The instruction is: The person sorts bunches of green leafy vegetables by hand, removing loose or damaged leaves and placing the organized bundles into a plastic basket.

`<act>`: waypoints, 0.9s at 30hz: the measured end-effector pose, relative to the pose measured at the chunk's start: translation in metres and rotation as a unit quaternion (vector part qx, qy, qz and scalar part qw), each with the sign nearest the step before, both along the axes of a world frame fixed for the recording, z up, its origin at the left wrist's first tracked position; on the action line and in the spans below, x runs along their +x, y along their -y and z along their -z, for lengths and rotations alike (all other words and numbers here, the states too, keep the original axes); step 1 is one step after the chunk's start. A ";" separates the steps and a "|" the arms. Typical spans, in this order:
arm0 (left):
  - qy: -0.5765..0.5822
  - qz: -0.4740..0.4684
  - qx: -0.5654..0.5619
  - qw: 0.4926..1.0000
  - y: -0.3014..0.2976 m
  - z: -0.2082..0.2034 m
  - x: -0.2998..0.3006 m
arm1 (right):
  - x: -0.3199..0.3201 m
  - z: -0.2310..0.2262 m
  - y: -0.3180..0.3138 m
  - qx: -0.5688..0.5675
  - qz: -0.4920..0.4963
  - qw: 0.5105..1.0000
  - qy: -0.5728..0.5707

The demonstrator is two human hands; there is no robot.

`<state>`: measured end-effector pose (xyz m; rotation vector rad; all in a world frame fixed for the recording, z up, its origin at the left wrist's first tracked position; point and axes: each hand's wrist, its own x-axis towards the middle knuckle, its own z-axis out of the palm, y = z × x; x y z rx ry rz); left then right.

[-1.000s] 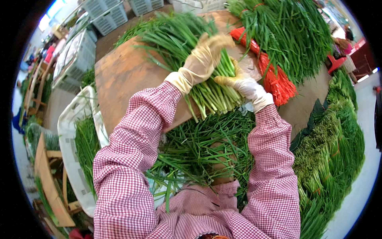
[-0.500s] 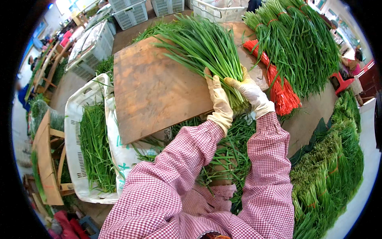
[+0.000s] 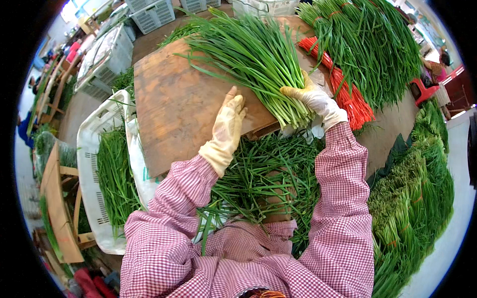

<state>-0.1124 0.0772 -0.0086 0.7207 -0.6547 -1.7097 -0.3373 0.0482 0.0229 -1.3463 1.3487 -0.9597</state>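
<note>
A thick bunch of garlic chives (image 3: 253,59) lies slanting across the wooden board (image 3: 174,99), its pale stem ends toward me and its leaves spread to the far left. My gloved right hand (image 3: 315,102) grips the bunch near the stems from the right, thumb over the top. Left of the stems, apart from the bunch, my gloved left hand (image 3: 228,126) is over the board with fingers stretched out and nothing visible in it. Beside my right hand lies a bundle of red ties (image 3: 345,94).
Loose green leaves (image 3: 258,174) are heaped below the board, over my lap. A white crate (image 3: 92,174) with greens stands at left. Tied bunches are piled at far right (image 3: 367,54) and near right (image 3: 412,198). More crates (image 3: 151,17) stand at the back.
My left hand has let go of the stems and moved left and toward me. My right hand has stayed on the bunch. The view has shifted slightly.
</note>
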 end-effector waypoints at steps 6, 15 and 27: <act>0.281 -0.048 -0.410 0.866 0.004 -0.018 -0.008 | 0.007 -0.026 -0.009 0.018 0.009 0.998 -0.056; 0.627 -0.054 -0.621 0.468 0.100 -0.002 -0.044 | 0.005 0.001 -0.011 -0.022 -0.017 0.996 0.084; 0.467 0.097 -0.682 0.554 0.149 -0.014 -0.059 | 0.007 -0.013 -0.015 -0.061 -0.019 0.925 -0.375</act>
